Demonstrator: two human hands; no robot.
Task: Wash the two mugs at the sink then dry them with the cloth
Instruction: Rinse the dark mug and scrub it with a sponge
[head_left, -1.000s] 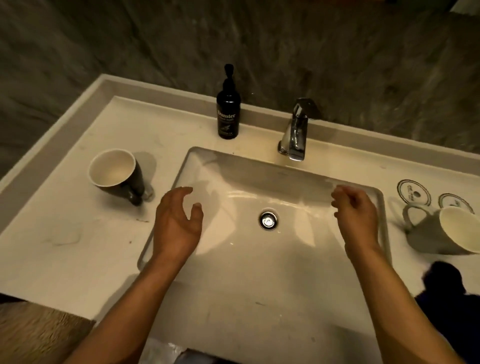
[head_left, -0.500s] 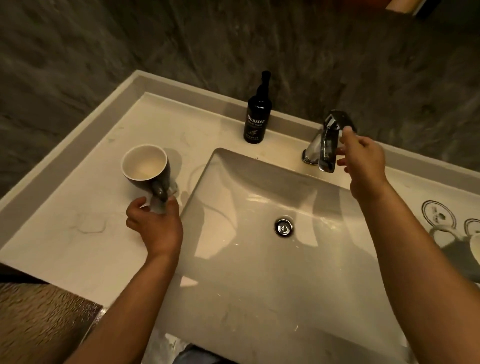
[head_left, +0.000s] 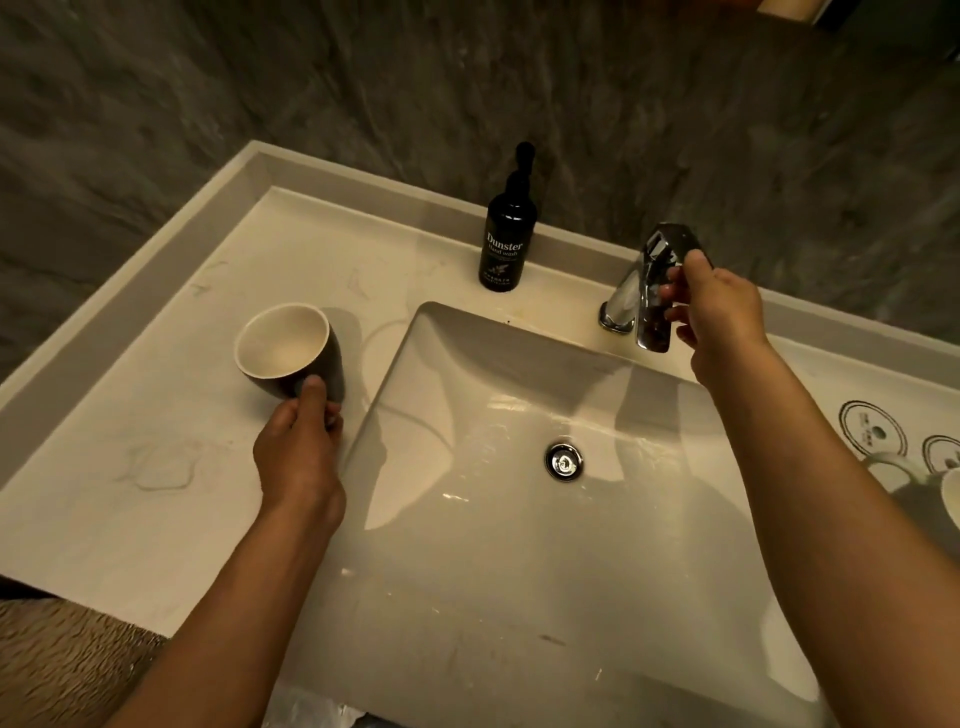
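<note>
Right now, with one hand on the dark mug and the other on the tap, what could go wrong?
1. The left hand grips the dark mug low by its handle side; it might tip or knock the sink edge.
2. The right hand is on the faucet lever; a sudden strong flow could splash the counter.

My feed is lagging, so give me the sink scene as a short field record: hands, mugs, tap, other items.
left hand: grips the dark mug low on its near side, on the counter
right hand: holds the tap lever
second mug: right edge, partly out of view
basin: wet streaks near the drain
soap bottle: upright behind the basin
cloth: not visible
</note>
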